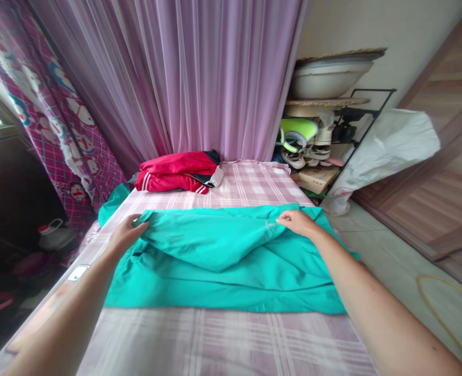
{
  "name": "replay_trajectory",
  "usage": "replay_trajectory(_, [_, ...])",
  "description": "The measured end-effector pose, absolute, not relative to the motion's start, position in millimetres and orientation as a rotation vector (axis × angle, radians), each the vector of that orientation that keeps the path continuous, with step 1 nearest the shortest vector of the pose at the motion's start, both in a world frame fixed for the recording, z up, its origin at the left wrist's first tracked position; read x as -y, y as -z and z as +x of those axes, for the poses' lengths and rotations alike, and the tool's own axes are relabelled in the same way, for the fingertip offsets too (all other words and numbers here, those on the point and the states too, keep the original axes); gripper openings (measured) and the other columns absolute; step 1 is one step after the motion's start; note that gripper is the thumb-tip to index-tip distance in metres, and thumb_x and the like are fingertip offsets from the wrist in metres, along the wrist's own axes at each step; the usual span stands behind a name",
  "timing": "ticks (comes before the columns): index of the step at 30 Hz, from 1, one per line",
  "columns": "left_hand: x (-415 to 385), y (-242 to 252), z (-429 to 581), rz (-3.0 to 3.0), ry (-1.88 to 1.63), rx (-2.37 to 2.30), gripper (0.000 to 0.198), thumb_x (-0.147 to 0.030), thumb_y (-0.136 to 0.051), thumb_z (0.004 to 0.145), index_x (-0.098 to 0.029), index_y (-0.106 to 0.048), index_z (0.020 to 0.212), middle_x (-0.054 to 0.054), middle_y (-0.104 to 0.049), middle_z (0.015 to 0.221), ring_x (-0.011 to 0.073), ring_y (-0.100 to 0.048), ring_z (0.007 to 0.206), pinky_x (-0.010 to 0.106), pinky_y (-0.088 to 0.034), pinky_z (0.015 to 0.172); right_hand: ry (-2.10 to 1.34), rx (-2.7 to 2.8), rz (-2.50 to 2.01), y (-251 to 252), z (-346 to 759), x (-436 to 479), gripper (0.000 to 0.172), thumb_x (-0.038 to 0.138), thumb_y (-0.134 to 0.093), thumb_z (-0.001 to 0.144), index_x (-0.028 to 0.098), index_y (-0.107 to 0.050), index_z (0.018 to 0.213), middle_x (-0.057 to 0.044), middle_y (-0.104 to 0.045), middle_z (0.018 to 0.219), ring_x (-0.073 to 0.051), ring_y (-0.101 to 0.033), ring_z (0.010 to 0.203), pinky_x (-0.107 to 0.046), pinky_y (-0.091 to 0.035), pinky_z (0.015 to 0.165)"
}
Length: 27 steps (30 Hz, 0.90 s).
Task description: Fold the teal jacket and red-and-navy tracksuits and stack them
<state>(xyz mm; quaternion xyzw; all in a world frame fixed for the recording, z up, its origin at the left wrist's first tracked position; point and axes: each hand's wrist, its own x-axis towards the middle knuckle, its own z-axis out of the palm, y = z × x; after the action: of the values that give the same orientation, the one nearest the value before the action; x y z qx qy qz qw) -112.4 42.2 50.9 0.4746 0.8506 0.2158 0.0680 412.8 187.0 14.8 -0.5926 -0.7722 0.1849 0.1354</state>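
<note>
A teal green garment point(223, 261) lies spread across a table covered in a pink plaid cloth point(223, 344). Its far part is folded toward me. My left hand point(127, 232) pinches the fabric at the garment's far left corner. My right hand point(296, 222) pinches the folded edge near the far right. Both hands are closed on the cloth.
A folded red garment with white stripes point(178, 172) sits at the table's far end, before a lilac curtain point(184, 78). A shoe rack point(321, 141) with a basin on top and a white plastic bag point(388, 149) stand to the right. A patterned curtain point(54, 120) hangs at left.
</note>
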Motion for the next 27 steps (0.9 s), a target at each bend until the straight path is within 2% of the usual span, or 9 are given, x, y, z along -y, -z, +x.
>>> replay_trajectory(4, [-24.1,-40.4,-103.1,1.589,-0.317,-2.63,0.067,-0.056,-0.047,0.085,-0.013,-0.054,0.136,0.015,-0.069,0.114,0.0308,-0.066,0.103,0.038,-0.051,0.083,-0.228,2.221,-1.935,-16.3,397.9,-174.2,0.025,0.042,-0.056,0.088,0.025,-0.075,0.09,-0.005,-0.076,0.094,-0.026,-0.066,0.095,-0.036,-0.044,0.081])
replay_trajectory(7, [-15.4,-36.9,-87.0,1.789,-0.3,-2.733,0.067,-0.056,-0.043,0.09,-0.013,-0.049,0.142,0.019,-0.062,0.131,0.0338,-0.06,0.118,0.043,-0.049,0.093,-0.077,2.192,-1.958,-23.0,392.2,-161.2,0.027,0.038,-0.052,0.092,0.025,-0.074,0.1,-0.007,-0.075,0.106,-0.027,-0.063,0.105,-0.042,-0.043,0.09])
replay_trajectory(9, [-15.3,-37.3,-73.2,1.991,-0.349,-2.739,0.063,-0.053,-0.041,0.093,-0.016,-0.05,0.142,0.018,-0.056,0.142,0.0339,-0.053,0.129,0.047,-0.043,0.103,0.025,2.155,-1.865,-30.1,381.1,-152.1,0.032,0.034,-0.047,0.094,0.023,-0.072,0.11,-0.009,-0.071,0.118,-0.028,-0.061,0.111,-0.043,-0.041,0.096])
replay_trajectory(12, [-25.9,-34.4,-47.8,2.204,-0.293,-2.621,0.054,-0.048,-0.038,0.097,-0.023,-0.053,0.141,0.01,-0.049,0.152,0.0327,-0.039,0.142,0.054,-0.026,0.117,0.001,2.212,-1.601,-39.6,342.0,-137.0,0.042,0.031,-0.038,0.097,0.018,-0.066,0.126,-0.011,-0.065,0.133,-0.025,-0.056,0.122,-0.038,-0.039,0.103])
replay_trajectory(14, [-36.0,-26.7,-30.4,2.213,-0.167,-2.534,0.054,-0.05,-0.038,0.097,-0.026,-0.051,0.144,0.008,-0.045,0.155,0.0331,-0.033,0.146,0.058,-0.019,0.119,-0.1,2.354,-1.425,-40.7,305.4,-125.8,0.046,0.035,-0.036,0.099,0.019,-0.06,0.135,-0.01,-0.057,0.144,-0.022,-0.05,0.131,-0.036,-0.035,0.11])
replay_trajectory(16, [-43.7,-15.5,-16.8,2.152,-0.046,-2.474,0.06,-0.055,-0.038,0.096,-0.026,-0.045,0.149,0.009,-0.038,0.159,0.0345,-0.029,0.148,0.06,-0.017,0.119,-0.202,2.484,-1.359,-35.9,270.3,-115.4,0.049,0.043,-0.035,0.1,0.027,-0.053,0.143,-0.007,-0.046,0.154,-0.024,-0.041,0.14,-0.045,-0.026,0.117])
replay_trajectory(19, [-46.9,-0.5,-7.8,2.084,0.03,-2.445,0.069,-0.062,-0.037,0.095,-0.025,-0.036,0.154,0.011,-0.033,0.161,0.035,-0.024,0.15,0.06,-0.014,0.12,-0.339,2.638,-1.414,-20.9,237.4,-105.4,0.057,0.056,-0.032,0.099,0.032,-0.042,0.151,-0.007,-0.03,0.163,-0.028,-0.025,0.149,-0.058,-0.013,0.119])
replay_trajectory(22, [-44.4,4.6,-8.2,2.077,0.023,-2.447,0.07,-0.063,-0.035,0.095,-0.026,-0.035,0.154,0.01,-0.032,0.162,0.0341,-0.023,0.151,0.06,-0.012,0.12,-0.378,2.668,-1.516,-6.2,235.3,-105.9,0.062,0.061,-0.028,0.099,0.033,-0.036,0.154,-0.007,-0.025,0.164,-0.029,-0.019,0.151,-0.06,-0.009,0.118])
replay_trajectory(27, [-42.7,2.2,-8.7,2.084,-0.003,-2.46,0.07,-0.063,-0.036,0.095,-0.025,-0.036,0.154,0.01,-0.033,0.161,0.0348,-0.024,0.15,0.061,-0.012,0.12,-0.303,2.53,-1.849,5.8,286.8,-125.9,0.062,0.059,-0.024,0.1,0.033,-0.031,0.156,-0.006,-0.022,0.166,-0.026,-0.014,0.152,-0.059,-0.005,0.119])
